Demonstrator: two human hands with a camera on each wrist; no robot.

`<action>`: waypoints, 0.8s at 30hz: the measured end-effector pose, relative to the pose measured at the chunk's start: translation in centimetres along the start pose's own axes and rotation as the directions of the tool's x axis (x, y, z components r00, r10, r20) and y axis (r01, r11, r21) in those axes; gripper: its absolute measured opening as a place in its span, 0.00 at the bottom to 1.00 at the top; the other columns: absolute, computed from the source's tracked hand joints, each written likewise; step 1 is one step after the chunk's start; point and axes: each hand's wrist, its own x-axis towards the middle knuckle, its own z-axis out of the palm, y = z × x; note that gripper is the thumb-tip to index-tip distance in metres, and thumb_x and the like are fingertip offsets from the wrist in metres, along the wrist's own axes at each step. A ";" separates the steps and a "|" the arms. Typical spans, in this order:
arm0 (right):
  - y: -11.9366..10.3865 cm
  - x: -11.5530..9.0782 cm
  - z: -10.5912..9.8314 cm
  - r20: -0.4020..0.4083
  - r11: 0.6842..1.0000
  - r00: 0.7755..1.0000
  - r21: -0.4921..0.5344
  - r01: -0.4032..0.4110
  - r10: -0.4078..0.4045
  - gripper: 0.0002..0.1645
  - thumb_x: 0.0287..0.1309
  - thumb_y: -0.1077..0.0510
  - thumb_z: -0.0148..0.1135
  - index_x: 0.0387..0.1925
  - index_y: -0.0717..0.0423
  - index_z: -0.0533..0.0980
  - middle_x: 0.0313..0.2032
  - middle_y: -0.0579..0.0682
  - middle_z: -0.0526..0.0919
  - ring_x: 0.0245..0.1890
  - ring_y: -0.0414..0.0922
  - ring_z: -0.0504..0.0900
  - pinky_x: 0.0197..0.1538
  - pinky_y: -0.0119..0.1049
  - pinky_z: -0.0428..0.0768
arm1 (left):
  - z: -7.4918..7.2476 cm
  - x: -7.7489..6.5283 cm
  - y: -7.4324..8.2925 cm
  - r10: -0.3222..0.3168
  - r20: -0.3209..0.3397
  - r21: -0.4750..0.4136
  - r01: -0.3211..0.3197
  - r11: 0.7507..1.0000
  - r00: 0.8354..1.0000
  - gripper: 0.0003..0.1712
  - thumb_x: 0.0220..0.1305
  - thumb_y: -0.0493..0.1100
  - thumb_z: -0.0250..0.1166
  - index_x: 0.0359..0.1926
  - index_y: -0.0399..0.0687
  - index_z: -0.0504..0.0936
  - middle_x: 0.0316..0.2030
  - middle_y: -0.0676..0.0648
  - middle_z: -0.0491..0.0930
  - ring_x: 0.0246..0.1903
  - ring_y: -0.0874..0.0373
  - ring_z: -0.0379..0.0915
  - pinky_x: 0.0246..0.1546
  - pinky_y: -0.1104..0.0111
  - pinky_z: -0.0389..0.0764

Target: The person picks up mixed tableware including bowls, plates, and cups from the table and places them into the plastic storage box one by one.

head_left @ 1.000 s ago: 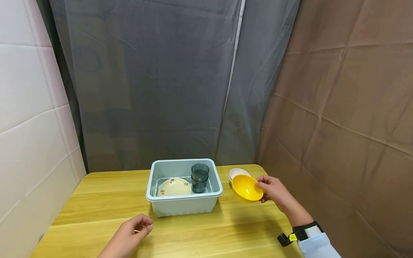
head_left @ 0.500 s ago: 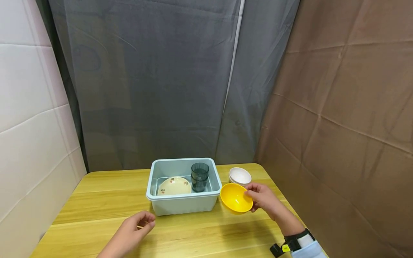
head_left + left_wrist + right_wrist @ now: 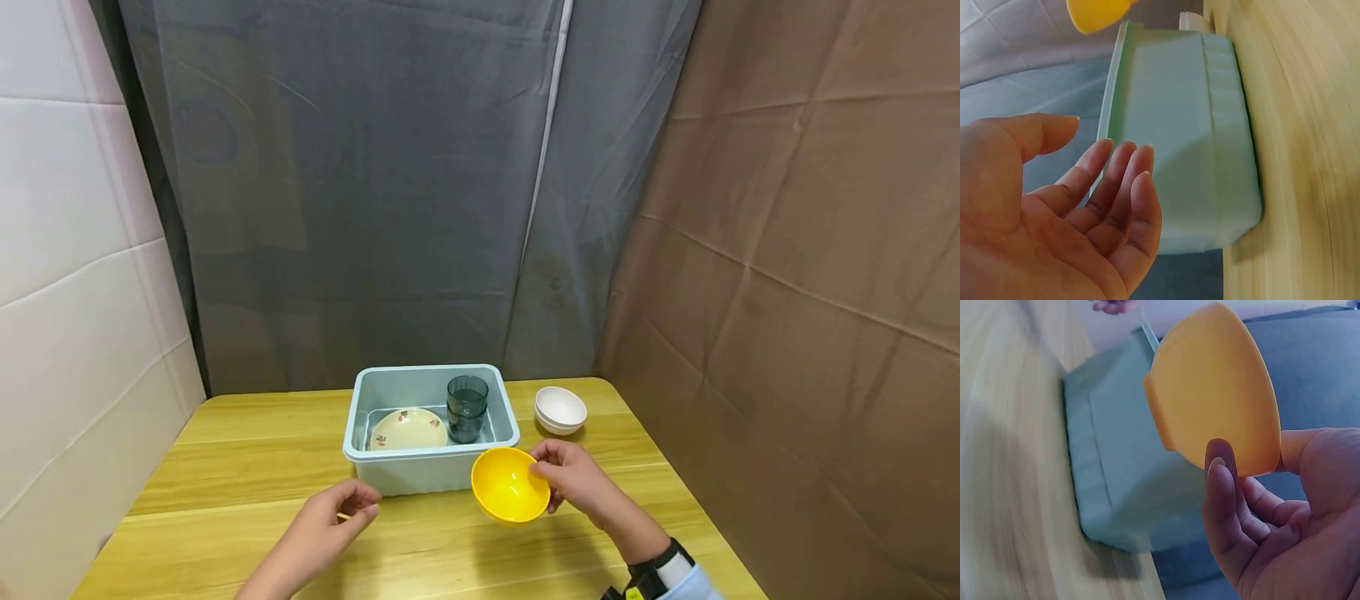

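Now, right hand point(image 3: 577, 481): pinching the yellow bowl point(image 3: 510, 486) by its rim, thumb inside, fingertips underneath, I see.
Yellow bowl: tilted, up off the wooden table point(image 3: 420, 546), before the pale blue tub point(image 3: 416, 475); I can't quite judge the gap between them.
Left hand point(image 3: 318, 529): loosely bent fingers, thumb apart, near the tub's front.
Inside the tub: a patterned cream plate point(image 3: 408, 430), smoky tumblers point(image 3: 467, 421) stacked at its right.
White bowls point(image 3: 561, 408): nested, right of the tub.

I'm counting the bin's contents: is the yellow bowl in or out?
Out. The right hand holds the yellow bowl in front of the bin; a plate and stacked dark cups show inside.
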 end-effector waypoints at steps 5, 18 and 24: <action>0.0 0.2 1.7 0.023 1.000 1.000 0.015 -0.006 0.006 0.13 0.75 0.60 0.65 0.53 0.65 0.80 0.37 0.52 0.84 0.22 0.46 0.79 0.27 0.34 0.85 | 1.0 0.3 0.5 0.011 0.006 -0.012 -0.011 1.000 1.000 0.04 0.78 0.43 0.71 0.48 0.49 0.87 0.40 0.54 0.86 0.43 0.60 0.82 0.45 0.67 0.84; -0.5 0.6 5.4 0.094 1.000 0.995 0.020 0.019 -0.021 0.10 0.74 0.60 0.66 0.50 0.63 0.81 0.37 0.51 0.84 0.20 0.44 0.79 0.25 0.33 0.84 | 3.8 1.0 2.2 -0.031 -0.070 -0.137 0.021 0.990 0.997 0.09 0.78 0.45 0.71 0.44 0.43 0.88 0.35 0.50 0.85 0.35 0.55 0.81 0.35 0.69 0.83; -0.4 0.8 6.6 0.097 0.999 0.995 0.028 0.021 -0.024 0.10 0.74 0.60 0.67 0.50 0.62 0.81 0.37 0.50 0.84 0.20 0.44 0.80 0.24 0.33 0.84 | 4.4 1.2 2.9 -0.055 -0.028 -0.206 0.048 0.977 0.998 0.14 0.81 0.48 0.69 0.47 0.40 0.87 0.37 0.46 0.86 0.39 0.49 0.84 0.32 0.65 0.87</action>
